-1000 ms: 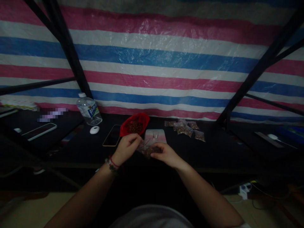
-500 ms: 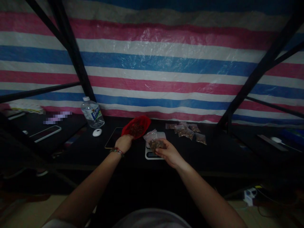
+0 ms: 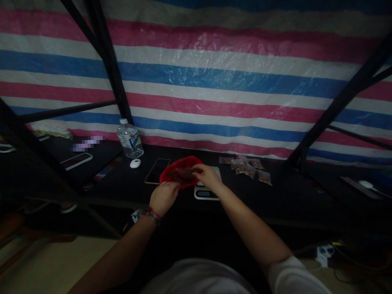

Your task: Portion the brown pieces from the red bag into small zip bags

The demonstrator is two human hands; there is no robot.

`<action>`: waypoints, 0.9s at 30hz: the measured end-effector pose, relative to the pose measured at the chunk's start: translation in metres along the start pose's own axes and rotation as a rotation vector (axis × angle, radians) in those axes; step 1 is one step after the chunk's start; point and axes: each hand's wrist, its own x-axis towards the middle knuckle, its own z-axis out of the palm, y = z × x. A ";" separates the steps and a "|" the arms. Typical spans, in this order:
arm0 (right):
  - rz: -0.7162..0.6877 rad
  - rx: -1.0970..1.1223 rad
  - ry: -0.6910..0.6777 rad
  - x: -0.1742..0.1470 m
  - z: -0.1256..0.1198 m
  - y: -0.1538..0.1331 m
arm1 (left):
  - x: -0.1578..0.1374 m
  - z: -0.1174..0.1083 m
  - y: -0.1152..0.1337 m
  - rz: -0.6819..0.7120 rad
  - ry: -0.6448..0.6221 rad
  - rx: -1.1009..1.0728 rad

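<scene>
Over an open red bag mid-bench, the right hand pinches what seems a small plastic bag; the left hand curls at the near rim, its grip unclear, and tipping that rim could spill loose contents onto the scale.

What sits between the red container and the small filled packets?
In the head view, the scale, partly covered by the right hand, lies between the red container and the packets.

Shot from the wearer's head, the lone view faces forward and slightly down over a black table toward a striped sheet, with the left hand and right hand within arm's reach, below frame center.
</scene>
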 end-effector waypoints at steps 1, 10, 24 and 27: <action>-0.026 -0.073 -0.033 0.005 0.000 0.000 | 0.000 0.000 0.000 0.003 -0.010 -0.001; -0.110 -0.290 -0.043 0.039 0.007 -0.010 | 0.001 -0.004 0.001 -0.027 0.084 -0.054; -0.046 -0.228 0.097 0.038 0.010 -0.003 | 0.003 0.036 0.029 0.078 -0.276 -0.045; -0.054 -0.185 0.150 0.037 0.010 -0.001 | 0.015 0.048 0.021 0.054 -0.262 -0.038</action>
